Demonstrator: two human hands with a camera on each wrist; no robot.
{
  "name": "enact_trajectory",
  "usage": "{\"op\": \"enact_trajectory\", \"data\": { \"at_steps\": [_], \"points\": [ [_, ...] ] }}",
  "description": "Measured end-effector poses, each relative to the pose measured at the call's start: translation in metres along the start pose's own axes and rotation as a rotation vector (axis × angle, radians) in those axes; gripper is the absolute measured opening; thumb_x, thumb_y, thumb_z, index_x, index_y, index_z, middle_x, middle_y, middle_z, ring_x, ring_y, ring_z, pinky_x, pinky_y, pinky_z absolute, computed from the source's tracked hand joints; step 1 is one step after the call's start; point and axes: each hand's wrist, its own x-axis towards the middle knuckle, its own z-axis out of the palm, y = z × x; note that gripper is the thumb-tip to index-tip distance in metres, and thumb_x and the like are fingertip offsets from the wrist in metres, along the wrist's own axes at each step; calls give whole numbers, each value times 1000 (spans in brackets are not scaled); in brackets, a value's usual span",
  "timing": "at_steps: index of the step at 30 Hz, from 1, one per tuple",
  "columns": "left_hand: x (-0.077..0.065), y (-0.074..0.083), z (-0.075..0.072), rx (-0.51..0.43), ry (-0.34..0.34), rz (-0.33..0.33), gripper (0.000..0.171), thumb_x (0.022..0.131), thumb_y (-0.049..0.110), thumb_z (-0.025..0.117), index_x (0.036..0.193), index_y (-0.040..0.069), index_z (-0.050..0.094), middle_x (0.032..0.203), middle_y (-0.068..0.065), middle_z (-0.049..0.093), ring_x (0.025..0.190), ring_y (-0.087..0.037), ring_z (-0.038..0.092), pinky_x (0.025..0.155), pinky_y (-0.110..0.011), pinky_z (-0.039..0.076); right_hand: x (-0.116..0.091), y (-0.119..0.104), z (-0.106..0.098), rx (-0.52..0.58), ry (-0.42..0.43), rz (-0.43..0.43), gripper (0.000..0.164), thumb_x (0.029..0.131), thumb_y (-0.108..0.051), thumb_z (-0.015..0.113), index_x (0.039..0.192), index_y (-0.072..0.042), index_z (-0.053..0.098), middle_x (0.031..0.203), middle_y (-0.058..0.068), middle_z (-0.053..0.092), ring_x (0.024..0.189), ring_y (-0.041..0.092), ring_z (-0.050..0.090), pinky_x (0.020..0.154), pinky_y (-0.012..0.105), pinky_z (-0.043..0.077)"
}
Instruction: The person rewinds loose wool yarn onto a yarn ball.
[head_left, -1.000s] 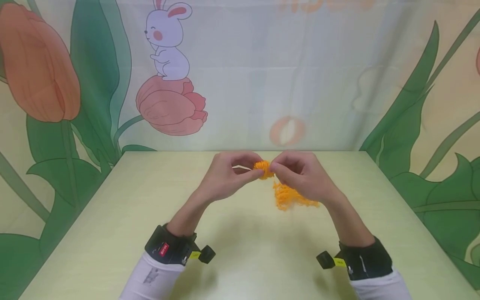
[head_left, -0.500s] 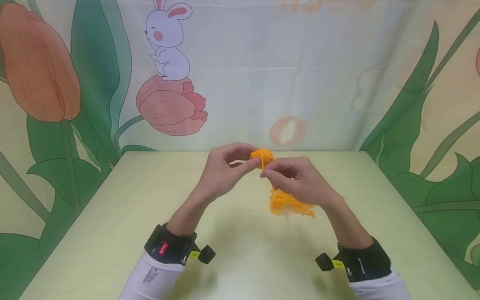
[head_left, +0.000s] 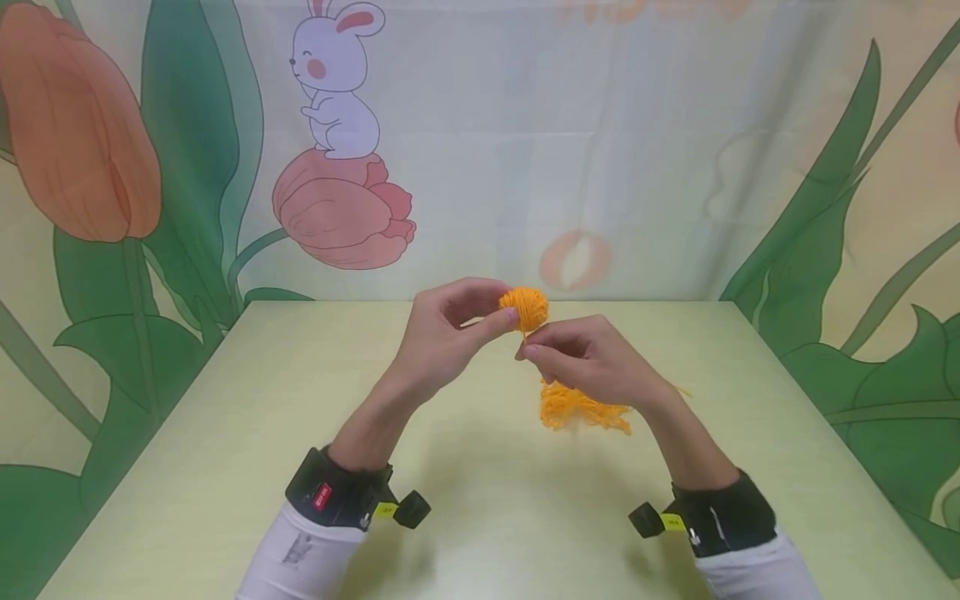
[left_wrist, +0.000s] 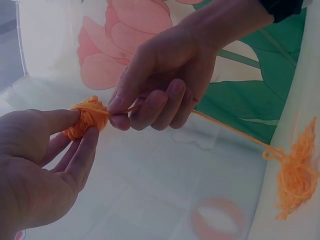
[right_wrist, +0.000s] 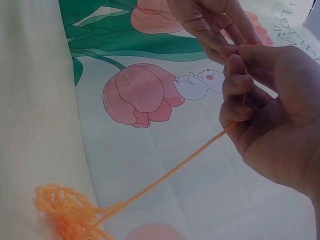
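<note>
Pale yellow table [head_left: 187, 467]: left hand [head_left: 442, 333] holds round orange yarn ball [head_left: 531, 307], right hand [head_left: 588, 358] pinches its strand [right_wrist: 175, 167]; messy orange heap [head_left: 570, 407] could snag.

Soft, even light is brightening the desk [head_left: 202, 467] in the head view, diffuse shadows [head_left: 465, 450] are spreading below the hands [head_left: 444, 335] [head_left: 592, 360], and both wrist views are running dimmer and greyer.

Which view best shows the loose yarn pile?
Left wrist view: the loose yarn pile shows nearly whole, with nothing in front. In the head view, the right hand hides part; the right wrist view cuts it off at the bottom.
</note>
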Motion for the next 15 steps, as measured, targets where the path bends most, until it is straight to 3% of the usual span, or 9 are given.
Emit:
{"op": "enact_trajectory", "data": {
  "at_steps": [8, 15],
  "points": [
    [-3, 5, 0, -48, -78, -24, 24, 104, 12, 82, 128, 11, 81, 122, -10, 83, 114, -27, 81, 104, -38, 70, 2, 7, -4, 42, -14, 36, 11, 111, -10, 70, 114, -7, 81, 72, 7, 58, 62, 22, 51, 60, 27, 50],
    [-3, 5, 0, -53, -182, -33, 24, 104, 9, 81, 128, 12, 82, 121, -9, 84, 112, -28, 82, 105, -40, 70, 2, 17, -9, -39, 11, 55, 15, 109, -5, 64, 113, -6, 78, 76, 6, 61, 63, 21, 54, 61, 26, 52]
  ]
}}
